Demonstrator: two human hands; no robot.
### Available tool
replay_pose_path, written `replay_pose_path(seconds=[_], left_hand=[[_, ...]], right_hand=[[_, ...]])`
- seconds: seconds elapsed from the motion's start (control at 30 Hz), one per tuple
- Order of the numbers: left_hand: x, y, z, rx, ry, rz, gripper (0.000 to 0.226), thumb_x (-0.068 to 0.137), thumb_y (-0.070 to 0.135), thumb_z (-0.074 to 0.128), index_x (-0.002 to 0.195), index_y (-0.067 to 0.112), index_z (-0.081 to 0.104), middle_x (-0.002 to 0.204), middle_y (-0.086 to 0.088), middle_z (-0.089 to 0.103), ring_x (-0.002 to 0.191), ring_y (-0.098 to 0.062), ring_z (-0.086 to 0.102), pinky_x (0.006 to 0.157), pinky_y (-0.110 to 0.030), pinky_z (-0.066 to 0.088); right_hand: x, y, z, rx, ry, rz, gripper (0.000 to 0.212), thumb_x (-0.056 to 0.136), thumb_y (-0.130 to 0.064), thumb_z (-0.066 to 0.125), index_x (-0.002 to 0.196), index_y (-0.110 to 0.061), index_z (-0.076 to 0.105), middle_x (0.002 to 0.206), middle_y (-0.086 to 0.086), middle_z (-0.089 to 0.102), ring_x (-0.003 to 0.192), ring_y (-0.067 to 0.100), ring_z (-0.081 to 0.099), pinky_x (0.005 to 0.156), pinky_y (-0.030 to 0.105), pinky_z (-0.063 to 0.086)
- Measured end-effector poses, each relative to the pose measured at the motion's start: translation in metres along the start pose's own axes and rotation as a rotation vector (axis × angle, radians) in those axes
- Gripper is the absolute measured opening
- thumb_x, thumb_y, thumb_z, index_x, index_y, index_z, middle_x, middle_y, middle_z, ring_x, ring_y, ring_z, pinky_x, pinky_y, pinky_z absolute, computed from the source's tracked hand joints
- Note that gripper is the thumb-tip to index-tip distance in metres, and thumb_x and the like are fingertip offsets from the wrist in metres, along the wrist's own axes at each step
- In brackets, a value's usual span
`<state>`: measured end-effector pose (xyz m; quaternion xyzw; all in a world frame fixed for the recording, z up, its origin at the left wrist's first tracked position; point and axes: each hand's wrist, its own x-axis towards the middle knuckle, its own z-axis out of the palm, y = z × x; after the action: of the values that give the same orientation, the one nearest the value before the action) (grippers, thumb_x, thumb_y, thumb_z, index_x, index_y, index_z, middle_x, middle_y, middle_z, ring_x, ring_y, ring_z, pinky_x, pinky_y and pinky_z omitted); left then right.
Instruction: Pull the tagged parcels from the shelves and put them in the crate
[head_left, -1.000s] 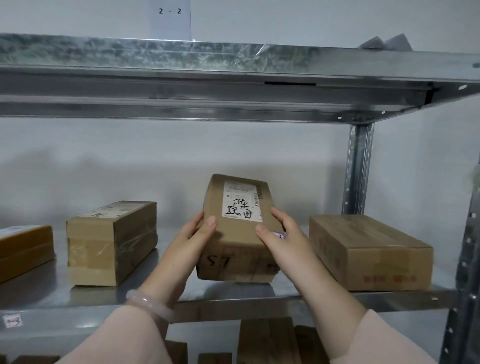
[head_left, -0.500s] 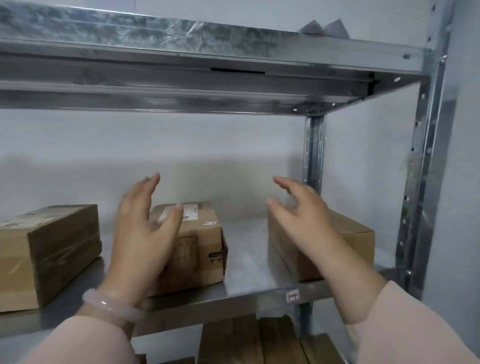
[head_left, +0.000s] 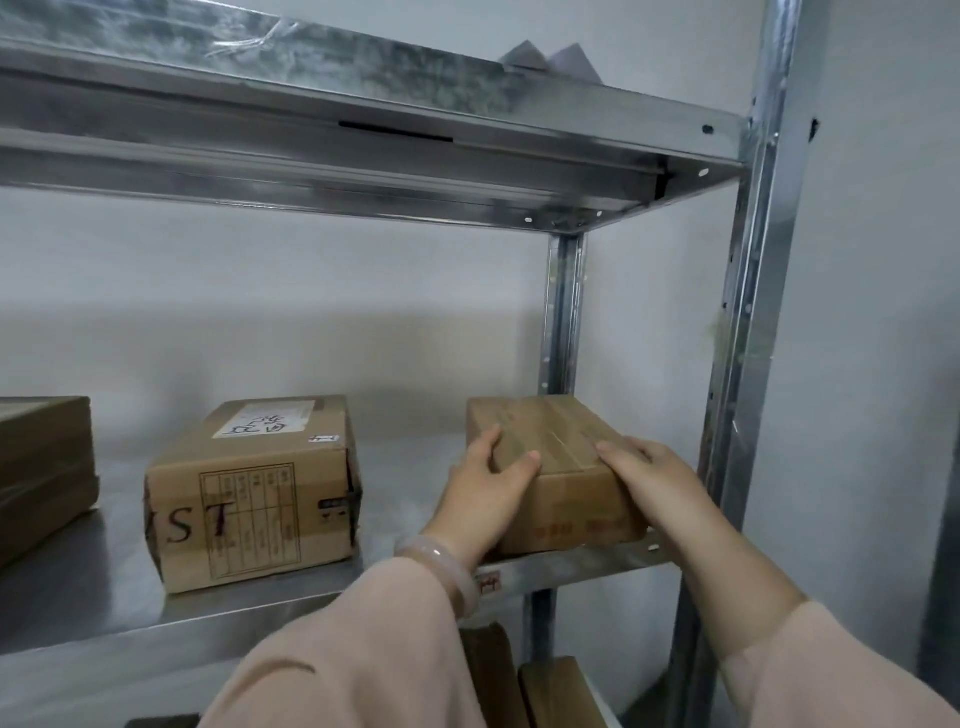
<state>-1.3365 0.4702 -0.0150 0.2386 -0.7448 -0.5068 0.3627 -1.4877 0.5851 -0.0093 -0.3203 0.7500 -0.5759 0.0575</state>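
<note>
Both hands bracket the plain cardboard parcel (head_left: 558, 467) at the right end of the metal shelf (head_left: 249, 597), near the upright post (head_left: 748, 312). The left hand (head_left: 485, 496) wraps its near left corner, thumb on top; the right hand (head_left: 652, 475) lies along its right edge, so each grip presses a side, likely to slide it out. The labelled parcel (head_left: 254, 488) sits apart to the left. No crate shows.

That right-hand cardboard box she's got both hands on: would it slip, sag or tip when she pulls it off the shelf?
The right-hand box looks stiff: straight edges, flat taped top. The glossy tape could be slippery, though the left hand and right hand bracket both sides. It is low and wide, so tipping seems unlikely. Weight cannot be judged.
</note>
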Motion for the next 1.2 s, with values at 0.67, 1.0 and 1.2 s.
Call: replay_pose_path(seconds=[0.67,1.0,1.2], left_hand=[[-0.092,0.014,-0.008,0.187,0.146,0.296,0.090,0.063,0.081,0.059,0.142,0.044,0.038,0.150,0.019,0.024,0.135,0.004,0.024,0.109,-0.019,0.024],[-0.155,0.014,-0.040,-0.175,0.214,0.352,0.058,0.075,0.050,0.060,0.132,0.037,0.057,0.128,0.014,0.053,0.114,0.000,0.057,0.089,-0.028,0.055],[-0.213,0.003,-0.104,-0.288,0.338,0.337,0.043,0.085,0.042,0.054,0.127,0.041,0.052,0.117,0.014,0.067,0.111,-0.008,0.063,0.088,-0.036,0.056]], right_hand=[[-0.090,0.004,-0.007,0.755,-0.195,-0.310,0.056,0.067,-0.059,0.075,0.119,-0.040,0.062,0.113,-0.004,0.071,0.102,0.016,0.068,0.073,0.030,0.058],[-0.165,-0.036,0.034,0.745,-0.021,-0.482,0.074,0.064,-0.057,0.075,0.130,-0.054,0.041,0.129,-0.021,0.055,0.120,0.003,0.054,0.092,0.030,0.051],[-0.241,-0.057,0.088,0.880,-0.139,-0.528,0.045,0.093,-0.025,0.055,0.130,-0.048,0.046,0.130,-0.017,0.058,0.122,0.008,0.055,0.089,0.024,0.053]])
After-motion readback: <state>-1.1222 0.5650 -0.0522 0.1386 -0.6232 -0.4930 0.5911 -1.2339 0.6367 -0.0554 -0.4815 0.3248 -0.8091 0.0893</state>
